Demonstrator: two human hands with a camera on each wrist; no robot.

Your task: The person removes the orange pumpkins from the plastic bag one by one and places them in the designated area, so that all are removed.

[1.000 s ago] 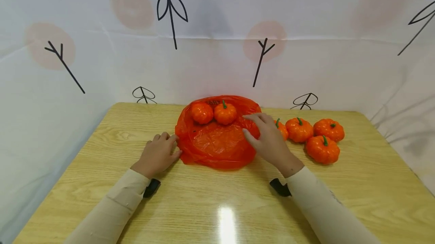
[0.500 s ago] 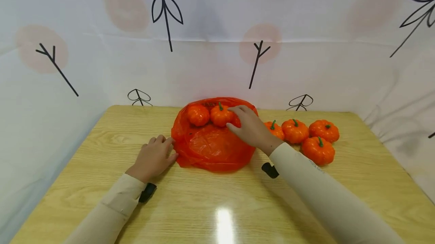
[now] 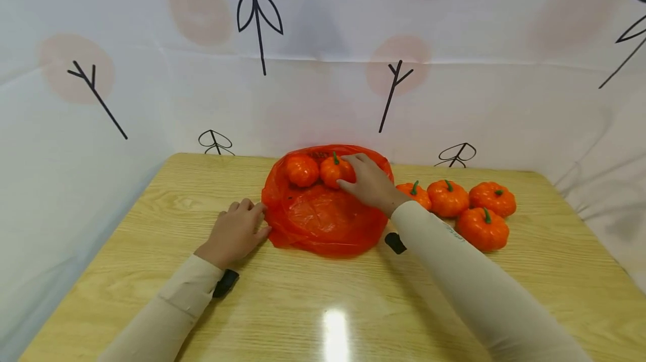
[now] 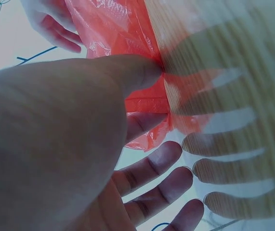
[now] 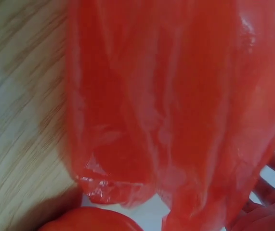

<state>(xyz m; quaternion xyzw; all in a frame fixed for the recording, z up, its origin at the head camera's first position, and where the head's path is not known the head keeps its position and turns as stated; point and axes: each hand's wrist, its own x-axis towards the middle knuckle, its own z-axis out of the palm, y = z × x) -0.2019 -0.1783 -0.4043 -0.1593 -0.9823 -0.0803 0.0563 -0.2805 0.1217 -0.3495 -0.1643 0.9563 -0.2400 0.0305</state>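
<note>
A thin red plastic bag (image 3: 323, 210) lies spread on the table with its mouth facing up. Two small orange pumpkins are inside it near the back, the left one (image 3: 302, 170) and the right one (image 3: 337, 171) with a green stem. My left hand (image 3: 236, 232) pinches the bag's left edge between thumb and index finger; its other fingers extend loosely in the left wrist view. Over the bag, my right hand (image 3: 370, 184) grips the right pumpkin from its right side, thumb in front. The bag's wall (image 5: 142, 96) hides most of that hand in the right wrist view.
Several more orange pumpkins (image 3: 483, 230) with green stems stand on the wooden table (image 3: 282, 306) right of the bag, the nearest partly behind my right wrist. A white patterned cloth (image 3: 323, 98) hangs behind the table's back edge.
My right hand has moved left from above the bag's right side to the right pumpkin and closed round it. The left hand stays at the bag's edge.
</note>
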